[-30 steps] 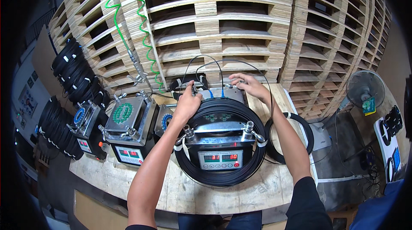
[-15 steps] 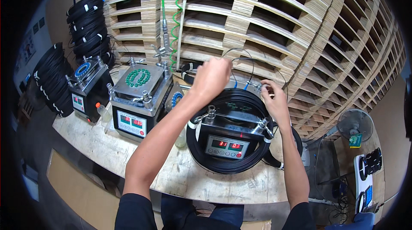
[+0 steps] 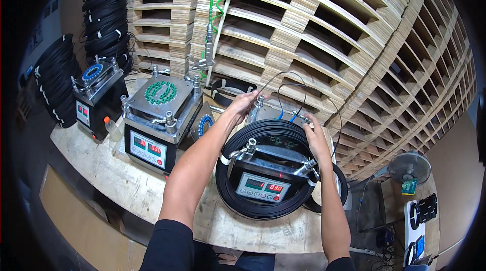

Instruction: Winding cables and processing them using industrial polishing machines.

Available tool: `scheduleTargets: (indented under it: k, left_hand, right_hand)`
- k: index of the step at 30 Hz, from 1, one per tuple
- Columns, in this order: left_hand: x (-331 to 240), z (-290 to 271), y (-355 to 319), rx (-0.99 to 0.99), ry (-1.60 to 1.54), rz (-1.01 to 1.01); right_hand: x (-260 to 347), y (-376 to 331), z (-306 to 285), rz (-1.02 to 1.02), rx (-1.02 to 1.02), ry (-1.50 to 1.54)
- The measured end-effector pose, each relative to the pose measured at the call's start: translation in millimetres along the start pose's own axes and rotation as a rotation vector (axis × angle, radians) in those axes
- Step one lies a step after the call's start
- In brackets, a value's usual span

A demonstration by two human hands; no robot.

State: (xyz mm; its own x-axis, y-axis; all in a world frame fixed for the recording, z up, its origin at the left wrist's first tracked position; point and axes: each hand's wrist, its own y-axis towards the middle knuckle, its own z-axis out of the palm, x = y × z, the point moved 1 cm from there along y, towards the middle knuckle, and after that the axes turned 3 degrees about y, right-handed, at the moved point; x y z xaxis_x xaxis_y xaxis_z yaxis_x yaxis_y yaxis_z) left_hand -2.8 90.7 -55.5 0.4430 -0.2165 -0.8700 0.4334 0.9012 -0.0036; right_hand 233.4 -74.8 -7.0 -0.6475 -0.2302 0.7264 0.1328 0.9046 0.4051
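Observation:
A polishing machine (image 3: pixel 268 165) with a metal top, corner clamp posts and a red-lit display stands before me. Draped around it is a thick coil of black cable (image 3: pixel 253 212), and two blue-tipped cable ends (image 3: pixel 286 117) reach its back part. My left hand (image 3: pixel 243 106) is at the back-left clamp post (image 3: pixel 259 100), fingers closed at its handle and partly hidden. At the back-right corner, my right hand (image 3: pixel 316 137) has its fingers closed on a clamp lever (image 3: pixel 301 116). Thin black cable loops (image 3: pixel 288 74) arch up behind the machine.
To the left stand a second machine (image 3: pixel 152 134) with a ring of green pieces and a smaller one (image 3: pixel 91 99) with a blue ring. A bottle with an orange cap (image 3: pixel 110 127) sits between them. Cable coils (image 3: pixel 55 78) are stacked at far left; wooden pallets (image 3: pixel 283 18) rise behind.
My left hand has come down from above the machine to its back-left clamp post. My right hand stays at the back-right corner. The display's readout has changed, and the view has shifted slightly.

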Motion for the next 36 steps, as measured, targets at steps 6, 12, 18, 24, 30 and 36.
scheduleTargets:
  k: [6, 12, 18, 24, 30, 36]
  left_hand:
    - [-2, -11, 16, -0.226, 0.063, -0.025]
    - [1, -9, 9, -0.233, 0.094, 0.04]
    - [-7, 3, 9, 0.156, 0.344, -0.316]
    - [-35, -26, -39, -0.136, 0.592, 0.073]
    - [-72, 32, -198, -0.317, 1.175, 0.858]
    - [-37, 32, -250, -0.065, 1.785, 1.081]
  right_hand:
    - [12, 3, 4, 0.051, 0.013, 0.034]
    - [13, 1, 2, 0.086, 0.008, 0.04]
    - [5, -2, 3, 0.108, -0.01, 0.085]
    - [25, -1, 14, 0.226, 0.038, 0.151]
    - [22, 1, -2, 0.214, -0.016, 0.101]
    - [9, 5, 6, 0.108, -0.056, 0.067]
